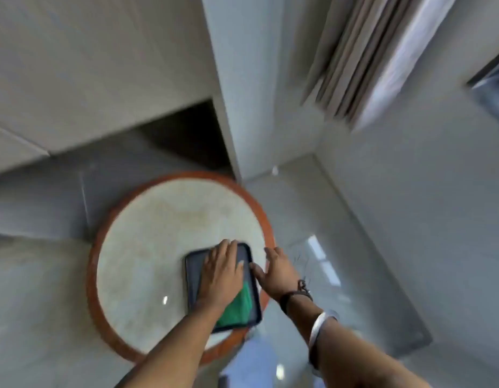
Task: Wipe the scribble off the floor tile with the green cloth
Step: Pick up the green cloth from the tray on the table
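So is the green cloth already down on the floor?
No, the green cloth lies in a dark tray on the round table, under the left hand.

A round counter (147, 247) with a pale, marble-like top and a reddish-brown rim stands on a glossy grey tiled floor (368, 219). On the counter's near right part lies a dark rectangular tray (192, 273) with rounded corners, one corner reaching out to the counter's rim. A green cloth (237, 306) lies in the tray, folded, towards its near end. The left hand (221, 271) rests flat over the tray and cloth. On the floor just right of the counter, faint dark scribble (301, 260) marks a tile, beside bright window reflections.
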The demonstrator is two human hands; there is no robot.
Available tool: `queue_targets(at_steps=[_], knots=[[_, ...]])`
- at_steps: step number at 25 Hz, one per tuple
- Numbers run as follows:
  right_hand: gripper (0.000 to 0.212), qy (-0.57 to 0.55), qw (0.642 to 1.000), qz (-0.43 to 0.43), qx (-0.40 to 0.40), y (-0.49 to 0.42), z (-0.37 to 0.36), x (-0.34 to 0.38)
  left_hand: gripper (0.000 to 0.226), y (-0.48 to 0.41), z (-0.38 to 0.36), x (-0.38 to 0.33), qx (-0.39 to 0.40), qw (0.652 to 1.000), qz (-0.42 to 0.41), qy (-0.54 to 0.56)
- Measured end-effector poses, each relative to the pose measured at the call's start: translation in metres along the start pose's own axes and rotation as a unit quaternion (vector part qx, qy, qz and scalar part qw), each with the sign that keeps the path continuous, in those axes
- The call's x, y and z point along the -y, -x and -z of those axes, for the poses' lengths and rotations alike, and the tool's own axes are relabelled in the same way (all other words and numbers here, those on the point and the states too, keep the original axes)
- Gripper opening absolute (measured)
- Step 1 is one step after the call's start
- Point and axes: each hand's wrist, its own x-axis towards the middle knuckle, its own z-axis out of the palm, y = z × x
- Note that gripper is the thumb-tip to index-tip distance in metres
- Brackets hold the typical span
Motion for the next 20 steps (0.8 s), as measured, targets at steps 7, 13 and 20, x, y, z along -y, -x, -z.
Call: queue_targets(at_steps=[7,13,20], knots=[[0.032,0.018,0.992,-0.122,0.031,-0.005,-0.158,-0.022,0.044,0.038,-0.123,0.079,0.061,0.909,0.371,0.182],[0.026,-0.143,0.937,-0.286,0.141,-0.008,-0.146,-0.021,0.021,0.043,-0.125,0.077,0.065,0.782,0.509,0.355],[0.030,-0.498,0.812,-0.283,0.111,0.002,-0.051,-0.087,0.012,0.025,-0.094,-0.020,0.107,0.735,0.427,0.516]])
